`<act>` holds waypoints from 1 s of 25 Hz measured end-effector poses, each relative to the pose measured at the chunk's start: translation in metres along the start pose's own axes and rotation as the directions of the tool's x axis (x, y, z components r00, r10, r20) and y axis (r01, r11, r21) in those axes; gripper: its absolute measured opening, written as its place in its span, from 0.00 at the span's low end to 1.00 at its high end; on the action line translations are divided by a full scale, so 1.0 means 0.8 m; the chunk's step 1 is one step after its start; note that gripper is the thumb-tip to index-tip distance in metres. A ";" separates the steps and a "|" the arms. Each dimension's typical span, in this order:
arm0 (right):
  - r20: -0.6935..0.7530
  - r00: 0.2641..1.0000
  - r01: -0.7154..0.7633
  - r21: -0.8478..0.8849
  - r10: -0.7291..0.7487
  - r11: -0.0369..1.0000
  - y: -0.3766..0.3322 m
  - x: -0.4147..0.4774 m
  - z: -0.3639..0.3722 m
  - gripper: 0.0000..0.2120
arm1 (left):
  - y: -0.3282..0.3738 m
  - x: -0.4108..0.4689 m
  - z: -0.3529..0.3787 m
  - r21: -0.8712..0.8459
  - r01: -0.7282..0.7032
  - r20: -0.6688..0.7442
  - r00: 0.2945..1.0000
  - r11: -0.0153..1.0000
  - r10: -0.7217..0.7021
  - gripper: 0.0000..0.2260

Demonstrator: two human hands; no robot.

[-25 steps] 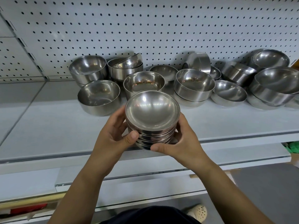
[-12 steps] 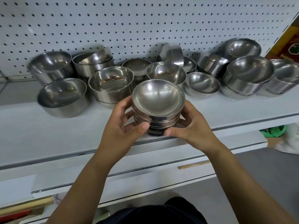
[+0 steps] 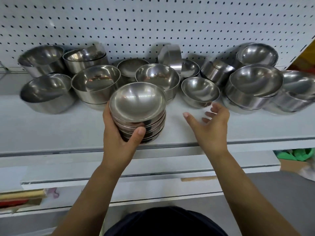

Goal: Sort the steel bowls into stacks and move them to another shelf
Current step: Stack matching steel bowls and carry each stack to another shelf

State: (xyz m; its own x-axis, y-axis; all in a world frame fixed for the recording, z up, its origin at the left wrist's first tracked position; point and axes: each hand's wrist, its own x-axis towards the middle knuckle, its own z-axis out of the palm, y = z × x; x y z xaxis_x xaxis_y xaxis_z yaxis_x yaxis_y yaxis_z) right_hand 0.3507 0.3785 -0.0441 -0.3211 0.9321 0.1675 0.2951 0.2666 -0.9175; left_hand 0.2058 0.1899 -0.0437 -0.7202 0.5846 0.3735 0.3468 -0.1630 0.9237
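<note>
Left hand [image 3: 119, 138] grasps 1 stack [image 3: 138, 106] of bowls at the near edge of the shelf [image 3: 68, 130], thumb across its near side. Right hand [image 3: 211, 126] is just right of the stack, fingers spread, holding nothing. Loose bowls [image 3: 95, 82] crowd the far side against the pegboard [image 3: 153, 23].

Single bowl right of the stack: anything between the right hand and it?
Nothing visible. The right hand is open just in front of the single bowl, only bare shelf beneath. The stack, held by the left hand, sits off to the side.
</note>
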 end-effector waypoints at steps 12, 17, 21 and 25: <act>-0.087 0.995 -0.056 -0.094 0.048 0.994 0.003 0.069 0.018 0.56 | -0.008 0.002 0.009 0.118 -0.080 -0.104 0.990 0.990 0.092 0.48; -0.070 0.997 -0.008 0.059 0.012 0.998 -0.002 0.056 0.007 0.50 | -0.010 0.001 0.007 0.139 -0.082 -0.103 0.990 0.987 0.097 0.47; -0.018 0.999 -0.037 0.195 0.041 0.980 -0.020 0.037 -0.022 0.39 | -0.007 0.000 0.008 0.146 -0.084 -0.095 0.991 0.986 0.098 0.45; 0.047 0.998 0.021 0.262 -0.034 0.965 -0.041 0.028 -0.042 0.46 | -0.005 0.000 0.008 0.120 -0.074 -0.082 0.993 0.990 0.084 0.44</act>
State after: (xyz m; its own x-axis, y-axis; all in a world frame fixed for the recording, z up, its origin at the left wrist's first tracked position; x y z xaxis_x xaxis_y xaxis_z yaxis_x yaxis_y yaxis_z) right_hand 0.3645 0.3985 0.0021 -0.3732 0.9098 0.1815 0.0421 0.2121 -0.9763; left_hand 0.2082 0.1956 -0.0480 -0.7353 0.5014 0.4559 0.4688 -0.1094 0.8765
